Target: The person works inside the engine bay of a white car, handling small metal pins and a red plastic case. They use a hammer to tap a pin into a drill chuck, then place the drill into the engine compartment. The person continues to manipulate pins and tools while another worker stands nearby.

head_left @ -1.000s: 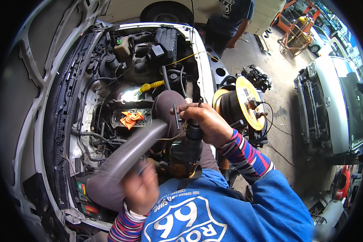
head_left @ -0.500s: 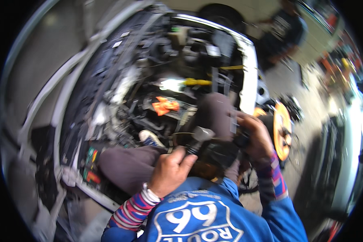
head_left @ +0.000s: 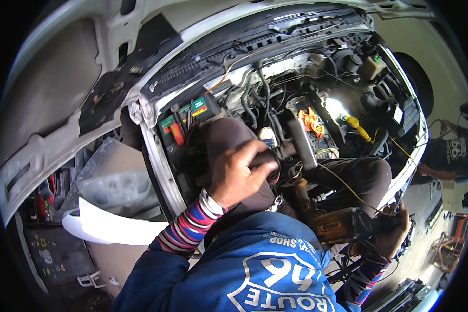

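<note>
My left hand [head_left: 239, 174] is closed around the dark handle of what looks like a hammer [head_left: 302, 144]. Its long grey head hangs over the engine bay, beyond my bent knees. At the lower right, my right hand [head_left: 392, 236] grips the black end of a yellow-and-black power tool [head_left: 338, 224]. That tool lies across in front of my blue shirt, partly under my right thigh; its front end points up toward the engine. Past the hammer head, an orange cloth [head_left: 311, 123] rests on the open engine [head_left: 325, 143].
A lit work lamp with a yellow handle [head_left: 358, 127] lies right of the engine. A battery [head_left: 195, 110] sits at the left of the bay, below the raised hood [head_left: 47, 88]. A white curved panel [head_left: 117, 223] stands at left. Another person [head_left: 452, 151] is at the right edge.
The view has swung, and the engine bay now shows farther right and sharper. My left hand has moved forward with the hammer. My right hand has gone down and right to the power tool's end.
</note>
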`<act>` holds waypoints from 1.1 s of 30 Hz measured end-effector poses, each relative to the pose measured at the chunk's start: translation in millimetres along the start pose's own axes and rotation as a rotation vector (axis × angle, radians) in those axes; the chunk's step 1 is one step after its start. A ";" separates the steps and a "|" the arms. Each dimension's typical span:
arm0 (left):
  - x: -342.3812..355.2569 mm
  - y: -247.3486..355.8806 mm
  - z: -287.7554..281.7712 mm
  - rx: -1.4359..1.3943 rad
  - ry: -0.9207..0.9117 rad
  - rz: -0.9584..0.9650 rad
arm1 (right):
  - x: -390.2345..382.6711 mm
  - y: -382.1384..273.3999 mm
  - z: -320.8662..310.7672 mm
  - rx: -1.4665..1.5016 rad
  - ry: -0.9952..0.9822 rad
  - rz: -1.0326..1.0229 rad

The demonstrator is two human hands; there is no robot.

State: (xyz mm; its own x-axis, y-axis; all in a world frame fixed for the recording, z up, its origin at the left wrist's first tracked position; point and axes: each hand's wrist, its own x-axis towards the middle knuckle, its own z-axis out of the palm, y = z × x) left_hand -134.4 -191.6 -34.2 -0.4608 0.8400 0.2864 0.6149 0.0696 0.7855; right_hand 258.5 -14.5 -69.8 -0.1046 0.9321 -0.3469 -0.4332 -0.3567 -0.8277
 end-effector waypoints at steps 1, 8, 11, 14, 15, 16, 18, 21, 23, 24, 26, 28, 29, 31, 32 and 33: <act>-3.8 -11.7 -5.6 0.034 0.069 -0.010 | 2.0 0.8 -6.6 0.029 -0.018 0.001; -35.8 -135.4 -38.5 -0.054 0.695 -0.391 | 21.4 -3.4 -38.3 0.069 -0.172 0.148; -61.5 -177.6 -64.0 0.000 0.875 -0.599 | 22.8 -4.8 -40.5 -0.006 -0.217 0.148; -88.1 -195.6 -82.0 -0.154 1.024 -0.669 | 21.0 -3.3 -37.5 0.000 -0.119 0.172; -93.0 -198.5 -87.0 -0.124 1.067 -0.693 | 21.7 -2.8 -35.6 0.022 -0.130 0.193; -97.6 -199.6 -92.3 -0.144 1.064 -0.718 | 21.8 -1.6 -33.9 -0.023 -0.144 0.170; -98.7 -202.1 -100.5 -0.178 1.064 -0.765 | 24.2 -1.3 -30.9 -0.024 -0.039 0.145; -88.3 -207.9 -107.5 -0.246 1.029 -0.835 | 26.5 -2.6 -30.4 -0.030 -0.101 0.177; -76.8 -214.7 -106.3 -0.325 1.017 -0.826 | 26.0 -4.9 -32.2 -0.060 -0.096 0.154; -70.1 -219.1 -104.8 -0.342 0.999 -0.845 | 25.2 -5.7 -33.3 -0.046 -0.069 0.157; -58.3 -228.4 -101.5 -0.339 0.922 -0.833 | 22.6 -5.3 -34.6 0.008 -0.082 0.199; -47.6 -235.9 -100.6 -0.245 0.828 -0.813 | 19.5 -4.3 -34.4 -0.031 -0.009 0.199; -42.5 -238.0 -100.2 -0.232 0.791 -0.821 | 18.0 -4.1 -33.8 -0.024 -0.013 0.226; -30.7 -241.3 -100.0 0.274 0.756 -0.661 | 15.2 -3.7 -31.8 -0.012 -0.084 0.182; -27.6 -242.4 -100.6 0.331 0.688 -0.676 | 15.4 -3.7 -30.3 -0.042 -0.017 0.142; -22.5 -243.7 -99.9 0.492 0.626 -0.674 | 15.0 -3.0 -29.8 -0.065 -0.067 0.158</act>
State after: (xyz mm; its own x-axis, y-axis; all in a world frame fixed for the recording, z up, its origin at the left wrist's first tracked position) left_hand -337.8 -281.2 -177.2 -0.9684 0.1263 0.2152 0.2352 0.7502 0.6180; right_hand 284.9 -1.4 -85.6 -0.2274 0.8656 -0.4460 -0.3483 -0.5000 -0.7929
